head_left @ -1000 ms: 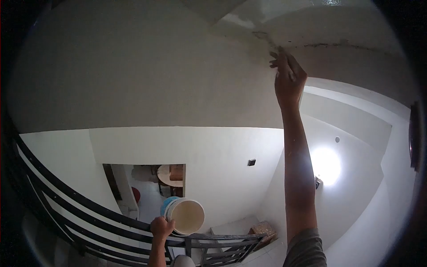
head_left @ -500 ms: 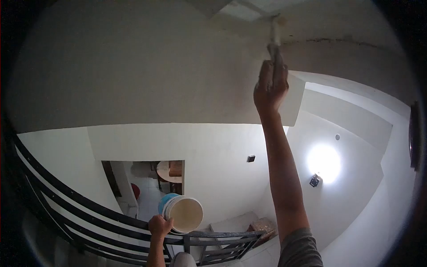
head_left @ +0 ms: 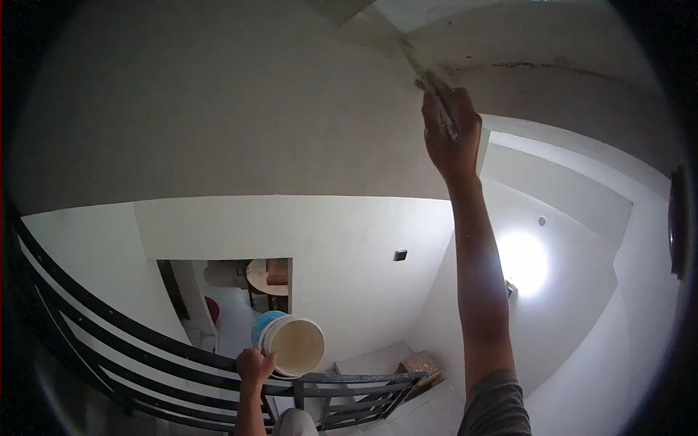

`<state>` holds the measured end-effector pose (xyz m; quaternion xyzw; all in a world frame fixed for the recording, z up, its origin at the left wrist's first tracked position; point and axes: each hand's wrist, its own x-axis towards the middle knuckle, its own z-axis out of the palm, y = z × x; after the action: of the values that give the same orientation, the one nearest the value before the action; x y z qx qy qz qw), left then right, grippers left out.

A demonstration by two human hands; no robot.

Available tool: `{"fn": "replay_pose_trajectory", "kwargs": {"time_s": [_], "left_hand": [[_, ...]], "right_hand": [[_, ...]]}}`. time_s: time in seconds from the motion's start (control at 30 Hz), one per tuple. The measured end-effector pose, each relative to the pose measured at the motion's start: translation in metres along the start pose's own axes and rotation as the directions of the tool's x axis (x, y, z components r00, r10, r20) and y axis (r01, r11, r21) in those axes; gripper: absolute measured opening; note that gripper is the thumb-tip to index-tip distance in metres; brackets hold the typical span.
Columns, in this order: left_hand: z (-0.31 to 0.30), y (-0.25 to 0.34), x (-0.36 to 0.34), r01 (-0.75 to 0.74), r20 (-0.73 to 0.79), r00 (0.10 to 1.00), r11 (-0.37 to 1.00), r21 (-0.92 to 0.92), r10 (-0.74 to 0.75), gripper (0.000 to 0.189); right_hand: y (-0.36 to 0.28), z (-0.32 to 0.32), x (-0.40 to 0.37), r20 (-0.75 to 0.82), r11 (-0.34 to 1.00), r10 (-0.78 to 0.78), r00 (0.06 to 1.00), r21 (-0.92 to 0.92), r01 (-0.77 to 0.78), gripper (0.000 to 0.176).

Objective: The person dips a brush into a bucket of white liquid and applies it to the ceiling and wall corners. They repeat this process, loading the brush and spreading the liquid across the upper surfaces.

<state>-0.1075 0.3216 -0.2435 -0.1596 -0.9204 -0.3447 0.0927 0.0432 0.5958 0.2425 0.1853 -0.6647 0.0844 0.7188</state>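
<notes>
My right hand [head_left: 452, 131] is raised high, its fingers wrapped round the handle of a thin flat tool [head_left: 413, 59] that looks like a putty knife. The tool tilts up and left against the dark ceiling surface [head_left: 291, 109]. Low in the view, my left hand [head_left: 254, 365] grips the rim of a white and blue bucket [head_left: 297, 346] beside the black railing. The bucket's mouth faces me and shows a pale inside; what it holds cannot be made out.
A black metal railing [head_left: 145, 336] curves across the lower left. Below are a doorway with a round table [head_left: 263, 276], a brown box [head_left: 422, 363] near the stairs and a bright wall lamp [head_left: 522, 263]. A dark crack [head_left: 531, 65] crosses the upper right.
My right hand has moved slightly right and down, and the tool has swung from nearly upright to a leftward tilt. The view has shifted a little; my left hand still grips the bucket.
</notes>
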Motion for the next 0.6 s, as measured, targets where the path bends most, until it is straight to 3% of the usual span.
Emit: {"fn": "replay_pose_trajectory", "kwargs": {"time_s": [0.07,0.1,0.2,0.27,0.37,0.4,0.47,0.53,0.6], "left_hand": [[0.011,-0.011,0.003,-0.003,-0.003,1.000,1.000,0.014,0.003,0.046],[0.016,-0.014,0.006,-0.004,-0.016,1.000,1.000,0.027,0.005,0.046],[0.013,-0.011,0.002,-0.026,-0.050,0.998,0.999,0.023,0.027,0.045],[0.011,-0.009,0.002,-0.028,-0.047,0.998,0.999,0.043,0.030,0.045],[0.012,-0.012,0.004,-0.033,-0.040,0.999,0.998,0.044,0.035,0.044],[0.013,-0.013,0.004,-0.035,-0.034,0.999,0.999,0.022,0.035,0.043],[0.013,-0.013,0.004,-0.045,-0.041,0.998,0.999,0.026,0.046,0.043],[0.016,-0.016,0.004,-0.055,-0.047,0.997,0.998,0.031,0.057,0.043],[0.022,-0.022,0.007,-0.075,-0.052,0.996,0.997,0.018,0.076,0.043]], "right_hand": [[0.004,-0.013,0.012,-0.028,0.957,-0.214,0.976,-0.205,0.204,0.029],[-0.010,-0.024,0.019,-0.001,0.968,-0.156,0.988,-0.199,0.153,0.028],[-0.023,-0.055,0.031,-0.031,0.938,-0.278,0.960,-0.224,0.265,0.028],[-0.032,-0.071,0.029,-0.080,0.952,-0.229,0.970,-0.224,0.206,0.025],[-0.038,-0.087,0.031,-0.202,0.870,-0.469,0.860,-0.276,0.409,0.026],[-0.039,-0.089,0.028,-0.200,0.869,-0.468,0.861,-0.278,0.409,0.026],[-0.042,-0.094,0.021,-0.318,0.962,-0.273,0.908,-0.060,0.268,0.028],[-0.033,-0.088,0.013,-0.300,0.944,-0.331,0.895,-0.094,0.317,0.031],[-0.029,-0.071,0.003,-0.361,0.939,-0.328,0.873,-0.225,0.260,0.033]]}}
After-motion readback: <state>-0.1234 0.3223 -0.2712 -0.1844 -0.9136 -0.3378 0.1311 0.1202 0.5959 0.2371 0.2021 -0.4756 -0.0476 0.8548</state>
